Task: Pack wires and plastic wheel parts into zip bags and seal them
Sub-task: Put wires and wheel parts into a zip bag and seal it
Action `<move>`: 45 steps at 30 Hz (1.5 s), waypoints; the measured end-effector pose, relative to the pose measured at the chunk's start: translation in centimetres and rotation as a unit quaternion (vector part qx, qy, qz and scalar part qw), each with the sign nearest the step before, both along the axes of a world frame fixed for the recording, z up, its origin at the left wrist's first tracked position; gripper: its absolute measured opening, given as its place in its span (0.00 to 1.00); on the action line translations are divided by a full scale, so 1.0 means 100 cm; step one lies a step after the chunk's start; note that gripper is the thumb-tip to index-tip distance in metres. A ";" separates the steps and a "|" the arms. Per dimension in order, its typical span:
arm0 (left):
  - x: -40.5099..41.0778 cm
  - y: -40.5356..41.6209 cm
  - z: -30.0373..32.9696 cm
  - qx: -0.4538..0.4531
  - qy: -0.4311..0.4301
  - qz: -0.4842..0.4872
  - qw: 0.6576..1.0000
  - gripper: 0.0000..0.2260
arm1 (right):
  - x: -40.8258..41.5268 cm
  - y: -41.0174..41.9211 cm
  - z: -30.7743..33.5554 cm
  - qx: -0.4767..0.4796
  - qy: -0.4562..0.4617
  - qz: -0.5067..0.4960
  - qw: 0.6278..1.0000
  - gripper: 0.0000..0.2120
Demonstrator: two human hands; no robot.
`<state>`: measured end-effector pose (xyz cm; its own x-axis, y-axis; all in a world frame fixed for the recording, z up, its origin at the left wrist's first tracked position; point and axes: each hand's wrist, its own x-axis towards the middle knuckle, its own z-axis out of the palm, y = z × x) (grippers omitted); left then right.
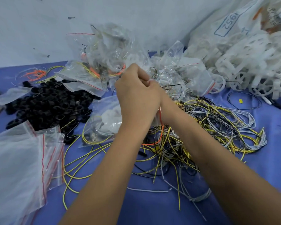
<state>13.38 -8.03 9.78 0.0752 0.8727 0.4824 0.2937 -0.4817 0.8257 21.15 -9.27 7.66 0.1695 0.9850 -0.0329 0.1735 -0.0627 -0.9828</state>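
Risk sits at your fingers (146,78): both hands pinch a small clear zip bag (156,118), and the thin orange wire (160,127) trailing below them may snag the seal.

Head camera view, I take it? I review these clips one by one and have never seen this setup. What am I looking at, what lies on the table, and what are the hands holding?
There is no machine here: a person wears one wide-angle camera on the head, looking down at two bare arms.

The left hand and the right hand meet in the middle, fingers curled together on a small clear zip bag with an orange wire hanging from it. The exact grip is hidden.

On the blue table cover lie:
a tangle of loose yellow, grey and black wires;
a heap of black ring-shaped parts;
a stack of empty red-striped zip bags;
a pile of filled bags;
white plastic wheel parts heaped at the right.
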 end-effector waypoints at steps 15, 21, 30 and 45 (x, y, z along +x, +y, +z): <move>-0.064 0.086 -0.037 -0.145 0.109 -0.069 0.981 0.19 | 0.031 -0.017 -0.010 0.036 -0.050 0.043 0.997 0.13; -0.091 0.098 -0.048 -0.230 0.153 -0.230 0.933 0.26 | 0.021 -0.008 0.041 0.136 -0.232 0.147 0.952 0.08; -0.109 0.106 -0.038 -0.267 -0.082 -0.409 0.869 0.29 | 0.001 0.011 0.103 0.229 -0.244 0.213 0.918 0.07; -0.097 0.058 -0.078 -0.406 -0.031 -0.411 0.816 0.26 | 0.031 0.022 -0.017 -0.008 0.021 -0.144 0.989 0.22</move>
<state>3.65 -2.27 1.93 0.7936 0.5733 -0.2037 0.0926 0.2171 0.9718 24.24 -7.05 5.97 0.4414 0.8952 -0.0616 0.1054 -0.1199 -0.9872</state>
